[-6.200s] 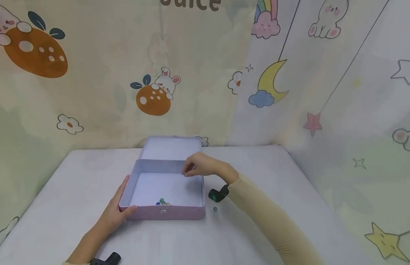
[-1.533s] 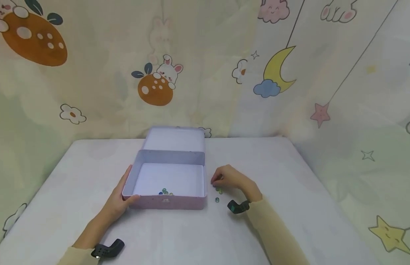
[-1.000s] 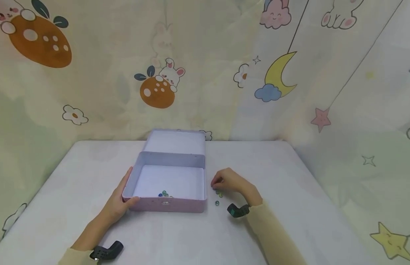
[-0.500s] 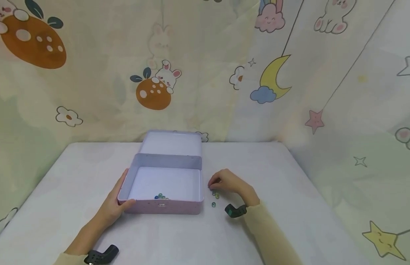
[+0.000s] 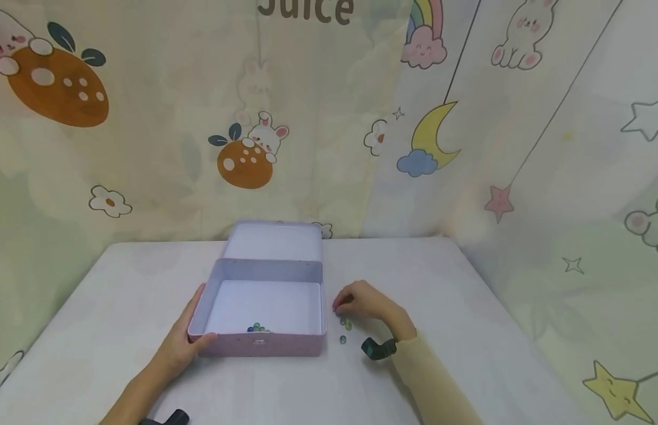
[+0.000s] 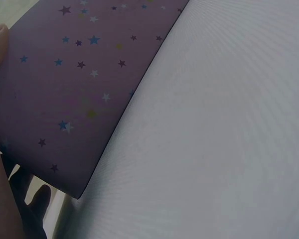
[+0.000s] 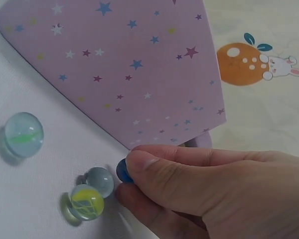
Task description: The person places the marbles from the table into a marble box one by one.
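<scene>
**Open tin, marbles loose at its right**

Left hand (image 5: 182, 348) at front-left corner of pink star-print tin (image 5: 259, 344); thumb hooked over rim, fingers flat along left wall, gripping the corner. Left wrist view: only outer star-print wall (image 6: 65, 79) against grey-white table (image 6: 214, 139), one fingertip at top left edge; nothing of the inside.

Head view alone: tin interior, lid (image 5: 274, 241) thrown back toward the curtain, small cluster of marbles inside (image 5: 257, 327) against front wall near the clasp.

Right of tin, on table: three loose marbles. Right wrist view separates them — green-streaked clear marble (image 7: 23, 134) apart to the left, grey-clear marble (image 7: 99, 181) and yellow-green marble (image 7: 86, 202) touching each other. Head view: mere specks (image 5: 343, 324).

Right hand (image 5: 363, 302) curled just beside tin's right wall, thumb and forefinger pinching a blue marble (image 7: 122, 172), mostly hidden by the thumb tip; visible only from right wrist. Black wrist-camera mount (image 5: 378, 347) near the cuff.

Behind: cartoon-print curtain (image 5: 244, 153).
</scene>
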`<state>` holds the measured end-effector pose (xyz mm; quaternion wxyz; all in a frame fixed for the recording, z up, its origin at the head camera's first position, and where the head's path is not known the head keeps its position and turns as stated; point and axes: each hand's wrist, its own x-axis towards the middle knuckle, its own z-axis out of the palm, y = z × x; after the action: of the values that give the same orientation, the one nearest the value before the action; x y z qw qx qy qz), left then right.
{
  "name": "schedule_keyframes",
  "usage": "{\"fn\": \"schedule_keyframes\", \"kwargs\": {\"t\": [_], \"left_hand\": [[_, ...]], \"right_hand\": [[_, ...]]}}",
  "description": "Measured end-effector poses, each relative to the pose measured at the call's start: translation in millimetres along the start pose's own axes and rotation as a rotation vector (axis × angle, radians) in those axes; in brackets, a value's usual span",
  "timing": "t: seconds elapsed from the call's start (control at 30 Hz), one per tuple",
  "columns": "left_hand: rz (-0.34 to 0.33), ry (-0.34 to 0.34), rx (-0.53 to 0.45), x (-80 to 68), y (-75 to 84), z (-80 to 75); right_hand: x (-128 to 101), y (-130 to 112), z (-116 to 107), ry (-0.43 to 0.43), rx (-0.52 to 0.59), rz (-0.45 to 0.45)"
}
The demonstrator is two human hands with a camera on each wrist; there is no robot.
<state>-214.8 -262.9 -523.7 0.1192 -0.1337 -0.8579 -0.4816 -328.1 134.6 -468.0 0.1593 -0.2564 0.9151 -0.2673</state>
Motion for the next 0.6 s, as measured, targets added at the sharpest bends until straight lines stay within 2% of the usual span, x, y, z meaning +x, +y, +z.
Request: {"fn": "schedule_keyframes", "kwargs": {"t": [0.2, 0.4, 0.6], "left_hand": [[0.013, -0.006, -0.042, -0.7, 0.3, 0.4], [0.030, 0.013, -0.010, -4.3, 1.1, 0.0], [0.019, 0.008, 0.011, -4.7, 4.3, -0.1]], "right_hand": [[-2, 0, -3, 0.035, -0.006, -0.011], [-4, -2, -6, 0.076, 0.012, -0.054], [-6, -5, -11, 0.095, 0.033, -0.080]]}}
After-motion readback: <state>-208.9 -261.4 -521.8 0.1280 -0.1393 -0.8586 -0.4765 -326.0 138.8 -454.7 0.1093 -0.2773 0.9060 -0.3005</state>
